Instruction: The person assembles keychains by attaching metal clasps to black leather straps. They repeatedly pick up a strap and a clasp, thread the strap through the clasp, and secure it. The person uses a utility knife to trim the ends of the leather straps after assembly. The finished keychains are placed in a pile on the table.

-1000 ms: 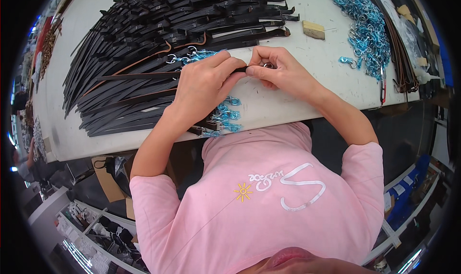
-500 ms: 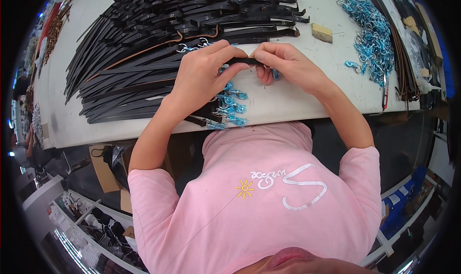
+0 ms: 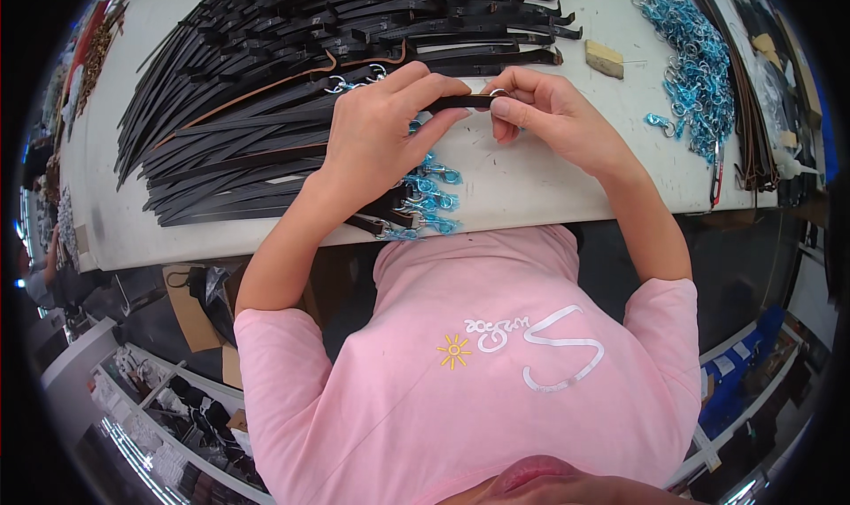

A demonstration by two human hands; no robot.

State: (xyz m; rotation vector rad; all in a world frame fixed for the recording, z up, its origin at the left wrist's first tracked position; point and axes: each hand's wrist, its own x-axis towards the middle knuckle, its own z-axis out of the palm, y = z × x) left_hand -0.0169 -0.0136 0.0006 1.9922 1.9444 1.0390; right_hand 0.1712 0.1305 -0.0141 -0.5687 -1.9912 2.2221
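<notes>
A black leather strap (image 3: 469, 102) runs between my two hands above the table. My left hand (image 3: 382, 120) pinches it between thumb and fingers. At its other end my right hand (image 3: 540, 111) grips the strap's tip, where a metal ring (image 3: 498, 92) shows at the fingertips. What else the right fingers cover is hidden. Below my left hand lie several black straps (image 3: 235, 182), their near ends fitted with metal clasps in blue wrapping (image 3: 434, 195). More rings and a blue-wrapped clasp (image 3: 354, 81) peek out just beyond the left knuckles.
Rows of black straps (image 3: 354, 27) cover the far left of the white table (image 3: 567, 186). A yellowish block (image 3: 604, 60) with a thin metal pin sits right of them. Blue-wrapped clasps (image 3: 691, 62) are heaped at the right, beside brown straps (image 3: 753, 151) and a red-handled tool (image 3: 715, 182).
My right hand has shifted slightly right, and a longer piece of strap shows between the hands. The ring is now visible at the right fingertips, while the blue wrapping beneath them has gone from sight.
</notes>
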